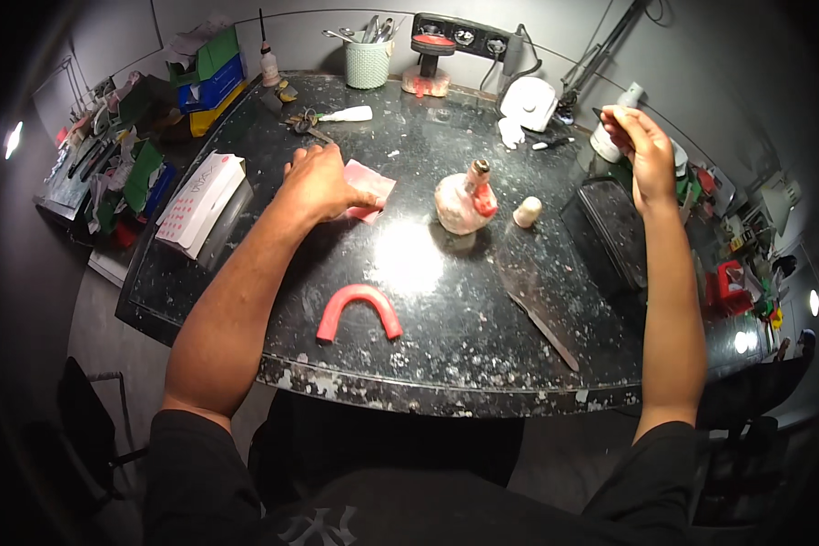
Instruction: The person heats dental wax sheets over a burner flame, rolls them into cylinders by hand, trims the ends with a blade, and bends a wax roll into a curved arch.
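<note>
My left hand (314, 187) is closed at the left side of a pink sheet (373, 182) that looks like wax, its thumb lying over the sheet. Raised over the table's far right, my right hand (644, 155) is pinched on a thin, dark-pointed tool (599, 113); the rest of it is hidden by the fingers. A red horseshoe-shaped wax rim (358, 297) lies near the front edge. Between my hands stands a round spirit burner (461, 205) with a metal neck and red wax on its side. A whitish cap (527, 212) is beside it, and a flat-bladed knife (544, 331) lies nearer me.
A white box with pink dots (200, 205) lies at the left. Farther back are a green cup of instruments (368, 64), a red-topped stand (429, 59) and a white-handled tool (346, 115). A dark case (605, 232) sits below my right hand on the black table (428, 359).
</note>
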`<state>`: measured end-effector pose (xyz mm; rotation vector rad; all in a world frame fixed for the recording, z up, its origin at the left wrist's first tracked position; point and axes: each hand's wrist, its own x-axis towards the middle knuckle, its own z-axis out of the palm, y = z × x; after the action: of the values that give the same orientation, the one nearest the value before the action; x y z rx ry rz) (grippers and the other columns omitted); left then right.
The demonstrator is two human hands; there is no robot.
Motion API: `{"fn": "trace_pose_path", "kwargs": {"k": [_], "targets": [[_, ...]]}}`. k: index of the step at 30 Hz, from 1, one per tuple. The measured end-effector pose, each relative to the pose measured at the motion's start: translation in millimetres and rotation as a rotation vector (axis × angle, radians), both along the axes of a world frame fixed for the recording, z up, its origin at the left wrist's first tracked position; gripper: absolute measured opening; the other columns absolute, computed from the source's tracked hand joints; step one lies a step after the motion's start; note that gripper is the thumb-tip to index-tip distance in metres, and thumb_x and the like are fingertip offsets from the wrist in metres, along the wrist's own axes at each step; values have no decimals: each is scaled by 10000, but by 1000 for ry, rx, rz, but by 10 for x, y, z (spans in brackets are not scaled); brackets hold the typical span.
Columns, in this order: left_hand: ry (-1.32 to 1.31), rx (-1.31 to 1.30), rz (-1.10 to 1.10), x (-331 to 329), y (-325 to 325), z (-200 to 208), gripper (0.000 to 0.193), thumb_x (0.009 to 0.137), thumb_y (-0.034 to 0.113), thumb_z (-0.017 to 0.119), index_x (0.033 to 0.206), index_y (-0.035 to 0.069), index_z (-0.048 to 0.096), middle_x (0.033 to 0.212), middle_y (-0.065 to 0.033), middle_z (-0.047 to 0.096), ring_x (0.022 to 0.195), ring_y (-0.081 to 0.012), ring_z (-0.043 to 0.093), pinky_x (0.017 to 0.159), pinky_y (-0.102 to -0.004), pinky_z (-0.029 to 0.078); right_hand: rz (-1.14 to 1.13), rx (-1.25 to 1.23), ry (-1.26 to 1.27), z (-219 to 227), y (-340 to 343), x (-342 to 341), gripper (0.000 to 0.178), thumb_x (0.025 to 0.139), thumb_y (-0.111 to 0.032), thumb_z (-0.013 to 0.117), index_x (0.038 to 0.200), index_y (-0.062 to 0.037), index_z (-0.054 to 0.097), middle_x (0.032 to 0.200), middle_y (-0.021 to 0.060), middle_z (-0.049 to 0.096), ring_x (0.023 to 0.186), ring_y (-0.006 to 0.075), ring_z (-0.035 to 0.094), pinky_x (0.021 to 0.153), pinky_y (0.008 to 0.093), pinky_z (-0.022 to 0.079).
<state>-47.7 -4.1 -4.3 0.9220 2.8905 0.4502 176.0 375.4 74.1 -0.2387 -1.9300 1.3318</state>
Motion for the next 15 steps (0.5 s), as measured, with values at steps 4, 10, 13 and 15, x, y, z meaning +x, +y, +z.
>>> {"fn": "trace_pose_path", "kwargs": {"k": [4, 10, 13, 15], "targets": [[-171, 546, -145, -343, -133, -347, 631, 720, 251, 1044, 1133, 40, 616, 1027, -97, 756, 915, -180, 712, 777, -362, 593, -2, 152, 203, 57, -613, 363, 229, 1098, -173, 669, 1178, -5, 800, 1073, 52, 797, 982, 107, 717, 939, 259, 557], [-403, 761, -498, 559, -506, 762, 307, 949, 1, 826, 1236, -11, 717, 930, -85, 801, 834, -121, 767, 739, -279, 619, 14, 531, 304, -276, -1485, 540, 239, 1052, -260, 707, 1185, -82, 794, 983, 57, 803, 854, 90, 724, 768, 263, 590], [-269, 587, -633, 1164, -391, 1002, 321, 934, 39, 858, 1226, -18, 739, 922, -74, 812, 857, -120, 779, 745, -279, 631, 165, 524, 191, -261, -2028, 562, 224, 989, -158, 819, 1182, -54, 775, 941, 76, 817, 859, 121, 772, 775, 289, 613], [-141, 602, -696, 1236, -276, 963, 318, 929, 31, 860, 1223, -11, 747, 926, -64, 813, 830, -109, 767, 724, -272, 621, 247, 431, 152, -289, -2009, 590, 203, 980, -95, 821, 1167, -38, 769, 934, 82, 816, 861, 136, 785, 781, 299, 624]]}}
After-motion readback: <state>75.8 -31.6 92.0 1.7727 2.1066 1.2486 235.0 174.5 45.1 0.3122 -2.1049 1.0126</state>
